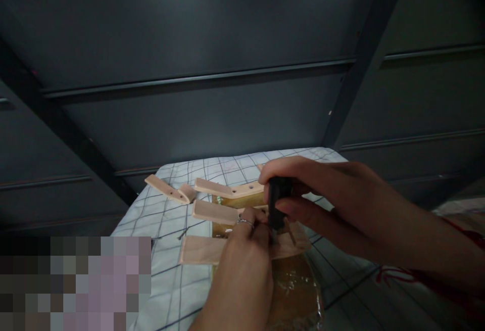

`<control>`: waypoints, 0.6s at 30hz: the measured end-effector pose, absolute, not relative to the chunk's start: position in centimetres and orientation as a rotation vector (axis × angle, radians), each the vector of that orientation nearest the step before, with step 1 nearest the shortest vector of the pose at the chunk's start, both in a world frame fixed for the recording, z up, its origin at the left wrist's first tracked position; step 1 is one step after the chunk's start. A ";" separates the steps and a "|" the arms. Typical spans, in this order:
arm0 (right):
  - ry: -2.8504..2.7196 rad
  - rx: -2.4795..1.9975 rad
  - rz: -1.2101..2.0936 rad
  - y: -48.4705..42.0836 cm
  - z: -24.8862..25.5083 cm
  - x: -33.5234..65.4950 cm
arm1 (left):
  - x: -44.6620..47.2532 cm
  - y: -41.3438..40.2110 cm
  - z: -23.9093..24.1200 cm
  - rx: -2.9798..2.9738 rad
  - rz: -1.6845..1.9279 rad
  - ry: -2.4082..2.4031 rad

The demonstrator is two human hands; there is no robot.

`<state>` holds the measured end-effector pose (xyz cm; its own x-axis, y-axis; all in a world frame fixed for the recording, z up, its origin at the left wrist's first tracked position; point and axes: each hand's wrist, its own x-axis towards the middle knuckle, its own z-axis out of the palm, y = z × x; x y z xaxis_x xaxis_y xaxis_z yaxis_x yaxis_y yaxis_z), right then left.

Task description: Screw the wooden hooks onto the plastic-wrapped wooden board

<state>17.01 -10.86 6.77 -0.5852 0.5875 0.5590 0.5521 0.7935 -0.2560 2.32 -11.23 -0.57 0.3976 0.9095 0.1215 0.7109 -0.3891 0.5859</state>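
My right hand (314, 194) is closed around a black screwdriver (278, 202), held almost upright with its lower end hidden behind my fingers. My left hand (248, 250), with a ring on one finger, rests among the pale wooden pieces, fingers curled together close to the tool's lower end. Whatever those fingers pinch is hidden. Under both hands lies a wide wooden piece (200, 250). Just beyond it is a wooden strip (215, 213), and farther back another strip with round holes (212, 186).
A brown panel (295, 290) in shiny clear wrapping lies beneath the wood. At the left is a bent wooden piece (166, 188), with a small screw (182, 235) nearer me. A checked white cloth (170, 290) covers the surface, and a dark metal wall (204, 113) stands behind.
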 end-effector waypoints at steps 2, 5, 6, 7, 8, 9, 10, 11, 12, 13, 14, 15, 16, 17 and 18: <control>-2.335 -0.853 0.055 -10.9 6.8 16.9 | 2.3 -11.2 -0.6 2.238 0.597 1.384; -2.340 -0.857 0.040 -10.9 6.7 16.9 | 2.3 -11.3 -0.7 2.276 0.654 1.339; -2.343 -0.841 0.040 -10.9 6.7 16.9 | 2.2 -11.3 -0.7 2.287 0.678 1.324; -2.349 -0.821 0.044 -10.9 6.7 16.9 | 2.2 -11.3 -0.8 2.295 0.698 1.317; -2.356 -0.805 0.050 -10.9 6.7 16.9 | 2.2 -11.4 -0.8 2.301 0.711 1.311; -2.366 -0.784 0.055 -10.8 6.7 16.9 | 2.2 -11.4 -0.8 2.306 0.717 1.305; -2.374 -0.771 0.062 -10.8 6.7 17.0 | 2.2 -11.4 -0.8 2.308 0.717 1.303; -2.382 -0.766 0.072 -10.7 6.7 17.0 | 2.2 -11.4 -0.7 2.309 0.714 1.302; -2.386 -0.763 0.083 -10.7 6.7 17.1 | 2.2 -11.5 -0.7 2.310 0.714 1.301; -2.386 -0.761 0.094 -10.7 6.8 17.2 | 2.2 -11.5 -0.7 2.310 0.715 1.302; -2.382 -0.761 0.105 -10.6 6.8 17.2 | 2.2 -11.5 -0.8 2.310 0.721 1.304; -2.379 -0.761 0.113 -10.7 6.8 17.3 | 2.3 -11.5 -0.8 2.307 0.734 1.310; -2.379 -0.760 0.115 -10.7 6.8 17.3 | 2.3 -11.5 -0.8 2.303 0.747 1.313; -2.382 -0.755 0.109 -10.7 6.8 17.4 | 2.3 -11.5 -0.8 2.300 0.758 1.312; -2.383 -0.746 0.094 -10.8 6.8 17.4 | 2.3 -11.5 -0.9 2.300 0.764 1.307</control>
